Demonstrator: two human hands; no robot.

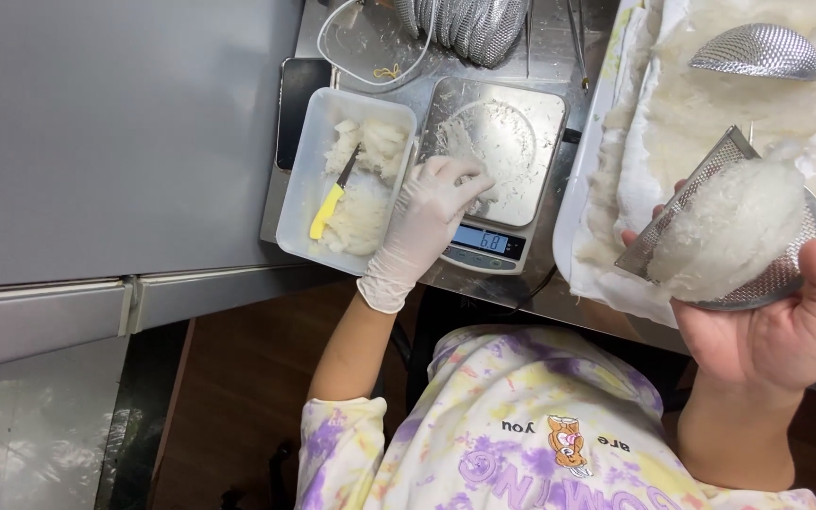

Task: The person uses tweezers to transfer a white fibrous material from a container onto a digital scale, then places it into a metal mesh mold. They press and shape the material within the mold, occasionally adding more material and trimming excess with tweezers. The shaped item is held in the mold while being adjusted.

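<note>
Left hand [424, 222] wears a white glove, arm stretched forward from the torso, wrist bent, fingers curled down onto the near-left edge of the scale platform [502, 151], pinching or touching white shredded bits there; exact pinch not clear. Digital scale [488, 247] sits on the metal worktop [559, 38]. Just left of the hand, a white plastic tub [299, 203] holds more white pieces and a small knife with a yellow handle [326, 212]. Right hand [776, 326] is bare, raised, palm up, fingers wrapped round a perforated metal mould [772, 279] packed with a white fibrous lump [729, 227]. Behind it, a white tray [569, 217] carries spread pale material and another mesh mould [757, 52].
</note>
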